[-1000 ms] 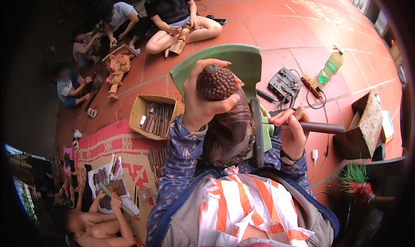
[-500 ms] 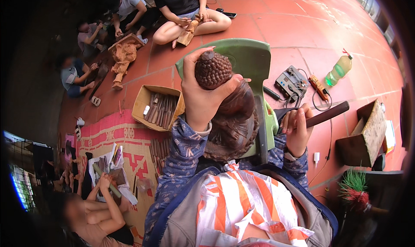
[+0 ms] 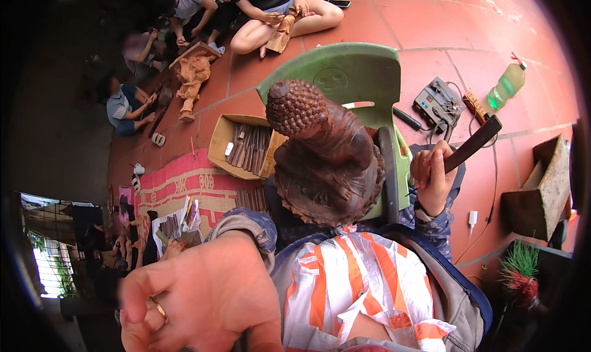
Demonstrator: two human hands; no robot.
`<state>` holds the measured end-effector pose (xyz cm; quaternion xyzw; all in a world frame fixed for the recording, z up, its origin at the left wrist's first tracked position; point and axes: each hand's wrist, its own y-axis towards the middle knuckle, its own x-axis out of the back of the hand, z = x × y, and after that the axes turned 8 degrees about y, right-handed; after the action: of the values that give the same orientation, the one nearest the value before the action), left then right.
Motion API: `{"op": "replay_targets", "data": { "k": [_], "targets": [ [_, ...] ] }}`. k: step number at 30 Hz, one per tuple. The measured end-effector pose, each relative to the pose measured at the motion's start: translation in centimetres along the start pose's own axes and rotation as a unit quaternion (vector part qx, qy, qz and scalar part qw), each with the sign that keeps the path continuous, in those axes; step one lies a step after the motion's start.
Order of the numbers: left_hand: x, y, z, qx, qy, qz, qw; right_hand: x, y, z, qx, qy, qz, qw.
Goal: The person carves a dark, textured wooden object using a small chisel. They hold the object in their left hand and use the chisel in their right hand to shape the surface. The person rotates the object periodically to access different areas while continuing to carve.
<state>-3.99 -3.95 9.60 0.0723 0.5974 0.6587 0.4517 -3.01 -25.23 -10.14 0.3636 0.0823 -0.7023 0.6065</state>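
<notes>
A dark brown carved wooden Buddha statue (image 3: 332, 161) with a knobbly head rests in front of me, tilted to the left. My left hand (image 3: 215, 290) is off it, large and close at the lower left, palm showing, a ring on one finger. Its fingers are loosely bent, some of them cut off by the frame's lower edge, and no object shows in it. On the other side, my right hand (image 3: 431, 173) is wrapped round a dark wooden stick (image 3: 474, 144) that points up and to the right, apart from the statue.
A green plastic chair (image 3: 363, 63) stands behind the statue. Left of it is a cardboard box (image 3: 218, 140) of carving tools. To the right are a grey control box (image 3: 438, 103), cables, a bottle of green liquid (image 3: 508, 84) and a wooden box (image 3: 538, 195). Other people sit on the left and far side.
My left hand has let go of the statue's head and come back to the lower left, near the camera. The right hand still grips the stick, raised slightly. The view has shifted.
</notes>
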Motion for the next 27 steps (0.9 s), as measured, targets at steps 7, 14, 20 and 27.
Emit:
{"op": "replay_targets", "data": {
  "k": [7,14,20,27],
  "targets": [
    [2.6,-2.1,1.2,-0.028,-0.188,0.130,0.973,0.4,0.0,0.4,0.003,0.002,-0.015,1.000],
    [4.6,-3.1,-1.0,0.014,-0.154,0.146,0.977,-0.8,-1.0,0.3,0.002,-0.014,0.017,1.000],
    [5.4,-5.7,-1.1,0.186,-0.167,0.298,0.921,-1.1,-2.8,0.8,0.013,0.001,0.045,0.999],
    [7.5,-9.2,-4.5,0.358,-0.282,0.524,0.719,-3.1,-5.5,0.8,0.034,-0.180,0.362,0.914]
  ]
}}
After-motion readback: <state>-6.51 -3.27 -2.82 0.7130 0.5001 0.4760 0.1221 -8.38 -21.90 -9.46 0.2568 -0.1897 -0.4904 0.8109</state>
